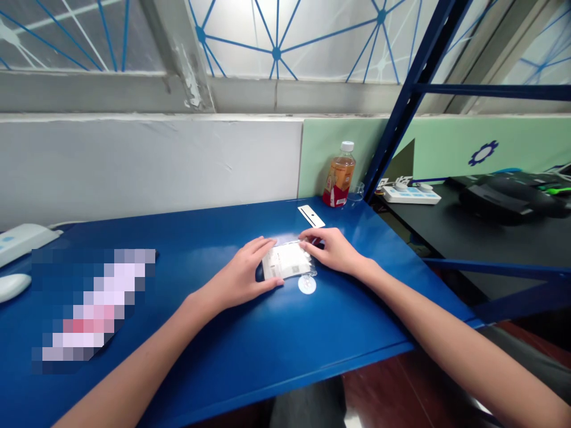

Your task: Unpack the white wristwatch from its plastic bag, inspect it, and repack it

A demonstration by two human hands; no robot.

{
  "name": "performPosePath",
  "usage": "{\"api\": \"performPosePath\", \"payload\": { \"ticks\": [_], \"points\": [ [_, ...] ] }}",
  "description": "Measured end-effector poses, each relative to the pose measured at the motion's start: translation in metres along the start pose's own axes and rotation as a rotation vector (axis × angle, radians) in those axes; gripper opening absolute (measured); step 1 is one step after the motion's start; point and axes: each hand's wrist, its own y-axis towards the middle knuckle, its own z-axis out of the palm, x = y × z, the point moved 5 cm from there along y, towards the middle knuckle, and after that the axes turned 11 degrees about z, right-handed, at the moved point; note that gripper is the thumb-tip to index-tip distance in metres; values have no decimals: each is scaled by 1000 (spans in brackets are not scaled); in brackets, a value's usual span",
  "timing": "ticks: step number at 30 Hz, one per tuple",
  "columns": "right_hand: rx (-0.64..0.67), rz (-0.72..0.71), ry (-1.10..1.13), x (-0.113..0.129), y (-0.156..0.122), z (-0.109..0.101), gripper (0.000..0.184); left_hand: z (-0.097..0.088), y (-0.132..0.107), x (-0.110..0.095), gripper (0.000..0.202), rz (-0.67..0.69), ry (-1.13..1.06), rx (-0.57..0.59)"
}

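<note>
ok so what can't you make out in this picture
All in the head view:
Print on the white packet: too small to read.
The packet's upper right corner: partly covered by the right hand.
The thing under the mosaic on the left: hidden by pixelation.
The white block and rounded white object: cut off by the left edge.
Wording on the bottle: too small to read.
</note>
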Motion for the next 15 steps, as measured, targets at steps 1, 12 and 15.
{"api": "performPosePath", "payload": {
  "ticks": [1,12,15],
  "points": [
    [-7,-66,-79,4,-1,-2,23,1,0,2,79,-3,8,19],
    [331,-164,-348,1,-9,-1,80,5,0,17,90,-10,133,81],
    [322,-156,-357,-2,-9,0,82,4,-1,20,92,-10,149,94]
  ]
}}
